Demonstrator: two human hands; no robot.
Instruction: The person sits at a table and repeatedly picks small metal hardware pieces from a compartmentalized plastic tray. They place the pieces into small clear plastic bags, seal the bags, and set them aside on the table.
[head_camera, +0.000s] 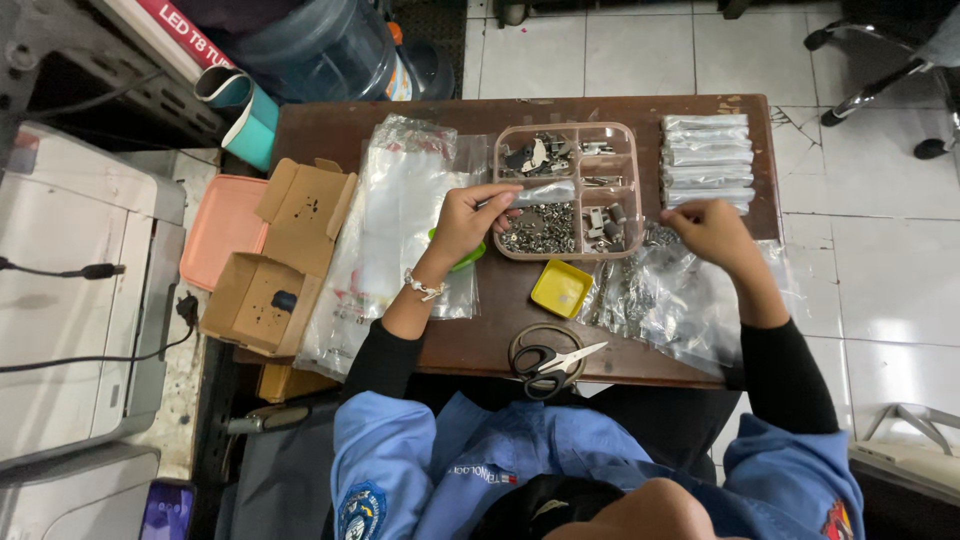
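My left hand (468, 222) pinches a small clear plastic bag (535, 194) that lies across the pink compartment tray (625, 132) of metal screws and fittings. My right hand (708, 230) rests just right of the tray, fingers curled over a heap of small clear bags with metal parts (675, 300); what it grips is hidden. A stack of filled clear packets (706, 158) lies at the table's far right.
A pile of empty plastic bags (390, 230) lies left of my left hand. A small yellow dish (561, 288) and black-handled scissors (548, 360) sit near the brown table's front edge (470, 350). An open cardboard box (275, 265) and a pink lid (215, 230) sit at left.
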